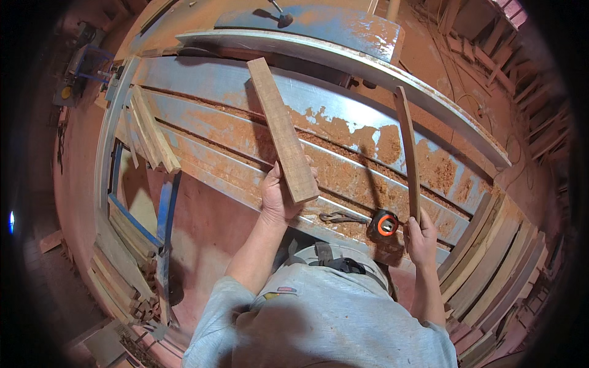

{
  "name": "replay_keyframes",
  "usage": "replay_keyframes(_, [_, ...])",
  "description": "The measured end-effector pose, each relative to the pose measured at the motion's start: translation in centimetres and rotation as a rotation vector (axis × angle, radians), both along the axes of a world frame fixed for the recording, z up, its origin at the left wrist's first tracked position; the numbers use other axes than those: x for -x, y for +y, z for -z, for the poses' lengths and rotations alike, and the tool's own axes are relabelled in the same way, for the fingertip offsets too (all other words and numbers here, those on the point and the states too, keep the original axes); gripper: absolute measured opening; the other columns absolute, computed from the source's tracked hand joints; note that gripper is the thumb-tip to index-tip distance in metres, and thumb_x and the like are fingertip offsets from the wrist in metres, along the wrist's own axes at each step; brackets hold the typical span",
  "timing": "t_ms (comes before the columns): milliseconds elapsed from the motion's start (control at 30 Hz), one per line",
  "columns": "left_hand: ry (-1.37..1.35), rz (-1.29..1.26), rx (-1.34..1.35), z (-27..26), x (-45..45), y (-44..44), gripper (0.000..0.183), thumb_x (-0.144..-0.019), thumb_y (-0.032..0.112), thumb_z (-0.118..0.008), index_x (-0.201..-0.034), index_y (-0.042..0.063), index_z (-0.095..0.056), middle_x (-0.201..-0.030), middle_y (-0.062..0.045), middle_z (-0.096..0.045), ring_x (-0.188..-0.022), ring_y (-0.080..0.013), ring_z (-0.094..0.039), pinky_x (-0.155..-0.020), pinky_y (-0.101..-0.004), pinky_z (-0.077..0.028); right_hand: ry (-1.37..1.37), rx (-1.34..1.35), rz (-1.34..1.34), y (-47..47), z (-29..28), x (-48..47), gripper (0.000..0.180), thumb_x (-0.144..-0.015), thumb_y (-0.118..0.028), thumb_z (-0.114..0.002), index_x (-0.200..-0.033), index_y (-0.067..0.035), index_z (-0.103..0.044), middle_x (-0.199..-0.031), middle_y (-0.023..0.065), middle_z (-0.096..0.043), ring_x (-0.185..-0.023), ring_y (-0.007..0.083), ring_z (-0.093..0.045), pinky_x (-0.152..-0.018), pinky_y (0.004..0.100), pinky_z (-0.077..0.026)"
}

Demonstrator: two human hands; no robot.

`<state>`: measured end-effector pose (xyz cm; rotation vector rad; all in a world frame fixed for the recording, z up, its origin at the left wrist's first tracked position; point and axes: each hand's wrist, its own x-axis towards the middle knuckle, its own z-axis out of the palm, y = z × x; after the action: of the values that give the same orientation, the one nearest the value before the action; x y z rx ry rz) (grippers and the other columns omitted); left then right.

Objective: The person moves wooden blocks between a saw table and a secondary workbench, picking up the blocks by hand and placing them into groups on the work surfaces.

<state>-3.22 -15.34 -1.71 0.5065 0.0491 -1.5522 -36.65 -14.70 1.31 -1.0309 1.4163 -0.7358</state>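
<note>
My left hand [281, 195] grips a thick rectangular wooden board [283, 131] near its lower end, and the board slants up and away over the saw table. In my right hand [421, 237] is the lower end of a thin, slightly bent wooden strip [407, 147], held nearly upright in the view. Beneath both pieces lies a metal table-saw bed [221, 89] with long grooves, strewn with reddish sawdust [338, 170]. Between my hands, close to the near edge, rests a black and orange tape measure [385, 224] with a dark wrist strap [343, 217].
A long metal fence [349, 57] crosses the far side. Several wooden offcuts [152, 133] lie on the left end of the bed. Stacked boards [494, 262] stand at right, more timber [122, 271] at lower left beside a blue metal frame [165, 207]. A brush-like tool [284, 18] lies beyond the fence.
</note>
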Motion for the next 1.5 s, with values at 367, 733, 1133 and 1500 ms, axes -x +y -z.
replay_keyframes(367, [-0.538,-0.042,-0.213,1.4,1.7,-9.6,0.044,-0.096,0.018,-0.066,-0.130,-0.003,-0.048,-0.124,-0.014,-0.060,-0.113,-0.0254,-0.061,-0.104,-0.0445,-0.049,0.035,-0.008,0.011,-3.4,-1.4,2.1,0.029,-0.102,-0.009,-0.048,-0.130,-0.001,-0.055,-0.072,-0.0029,-0.051,-0.057,0.0039,-0.047,-0.049,0.0209,-0.037])
replay_keyframes(733, [-1.293,0.076,-0.491,3.0,0.6,-23.5,0.043,-0.099,0.027,-0.060,-0.111,-0.012,-0.046,-0.101,-0.021,-0.059,-0.074,-0.0222,-0.064,-0.049,-0.0342,-0.053,0.580,0.425,-0.332,-10.4,-3.6,5.3,0.040,-0.100,-0.008,-0.056,-0.141,-0.007,-0.055,-0.080,0.0104,-0.060,-0.071,0.0177,-0.059,-0.067,0.0305,-0.048])
replay_keyframes(1133, [-1.344,-0.045,-0.443,2.3,0.7,-23.2,0.037,-0.104,0.028,-0.050,-0.108,-0.008,-0.041,-0.078,-0.017,-0.060,-0.056,-0.0216,-0.065,-0.045,-0.0320,-0.052,0.907,0.590,-0.645,-18.5,-5.2,4.9,0.035,-0.095,-0.015,-0.065,-0.130,-0.019,-0.062,-0.084,0.0176,-0.068,-0.078,0.0373,-0.067,-0.065,0.0437,-0.052])
replay_keyframes(1500, [-1.461,-0.011,-0.560,1.9,-2.0,-24.3,0.046,-0.101,0.026,-0.049,-0.120,-0.016,-0.042,-0.097,-0.033,-0.067,-0.088,-0.0424,-0.069,-0.083,-0.0459,-0.055,0.915,0.645,-0.685,-21.0,-3.9,3.2,0.031,-0.096,-0.012,-0.064,-0.127,-0.015,-0.065,-0.084,0.0180,-0.070,-0.074,0.0349,-0.070,-0.063,0.0430,-0.052])
